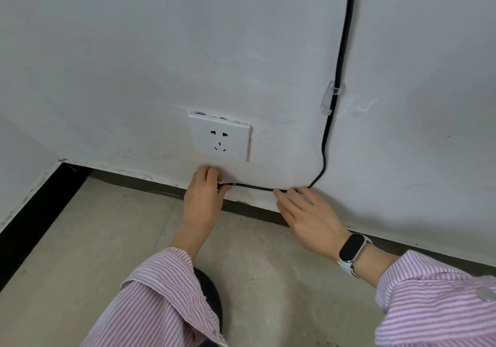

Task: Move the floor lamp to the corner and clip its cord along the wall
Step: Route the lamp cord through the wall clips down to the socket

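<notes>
A black cord (340, 59) runs down the white wall, passes through a clear clip (330, 97), bends near the floor and continues leftward low along the wall. My left hand (203, 199) pinches the cord's left end just below the socket. My right hand (306, 214) rests with fingers spread, its fingertips pressing the cord against the wall near the bend. Part of a dark round lamp base (210, 297) shows on the floor under my left sleeve. The lamp itself is out of view.
A white wall socket (220, 138) sits above my left hand, with nothing plugged in. A dark skirting strip (48, 199) runs along the base of both walls, meeting in a corner at the left. The floor (112, 239) is pale tile.
</notes>
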A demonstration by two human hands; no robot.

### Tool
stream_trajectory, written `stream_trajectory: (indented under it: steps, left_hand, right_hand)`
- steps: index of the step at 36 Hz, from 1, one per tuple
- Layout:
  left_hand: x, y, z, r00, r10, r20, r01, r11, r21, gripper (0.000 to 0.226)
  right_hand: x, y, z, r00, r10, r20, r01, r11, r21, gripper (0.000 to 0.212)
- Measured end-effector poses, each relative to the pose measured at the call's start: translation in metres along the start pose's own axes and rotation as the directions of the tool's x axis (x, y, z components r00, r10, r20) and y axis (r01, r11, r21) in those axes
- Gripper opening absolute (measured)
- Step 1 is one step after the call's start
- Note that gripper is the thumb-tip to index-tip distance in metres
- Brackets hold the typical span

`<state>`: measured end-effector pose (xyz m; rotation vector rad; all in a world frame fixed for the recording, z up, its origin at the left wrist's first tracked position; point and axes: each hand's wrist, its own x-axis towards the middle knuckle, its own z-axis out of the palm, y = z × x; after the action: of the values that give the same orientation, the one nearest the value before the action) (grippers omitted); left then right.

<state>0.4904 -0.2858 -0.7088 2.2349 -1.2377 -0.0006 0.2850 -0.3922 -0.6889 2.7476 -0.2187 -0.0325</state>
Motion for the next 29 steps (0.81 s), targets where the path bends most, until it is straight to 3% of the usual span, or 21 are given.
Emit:
stream_trajectory:
  steps: [6, 13, 18, 24, 29]
  left_hand:
    - [-0.002, -0.008, 0.0, 0.999, 0.019, 0.041, -0.019, 1.0, 0.007, 0.017]
    - [-0.001, -0.003, 0.003, 0.962, -0.261, -0.081, 0.244, 0.953, -0.177, 0.035]
    - [0.002, 0.008, 0.006, 0.916, -0.395, -0.066, 0.351, 0.873, -0.339, 0.051]
    - [0.006, 0.015, 0.007, 0.762, -0.646, 0.045, 0.526, 0.576, -0.625, 0.054]
    - [0.005, 0.015, 0.002, 0.664, -0.735, 0.136, 0.528, 0.334, -0.781, 0.037]
  right_hand:
    - [-0.001, -0.002, -0.001, 1.0, 0.021, 0.009, -0.022, 1.0, 0.007, 0.024]
    - [-0.001, -0.004, -0.004, 0.998, 0.035, 0.057, -0.035, 0.999, 0.01, 0.02]
    - [-0.003, -0.005, -0.004, 0.994, 0.029, 0.102, -0.028, 1.0, -0.011, 0.019]
    - [-0.002, -0.006, -0.006, 0.994, 0.021, 0.109, -0.018, 1.0, -0.021, 0.014]
    - [-0.004, -0.007, -0.008, 0.992, 0.02, 0.124, -0.017, 1.0, -0.019, 0.012]
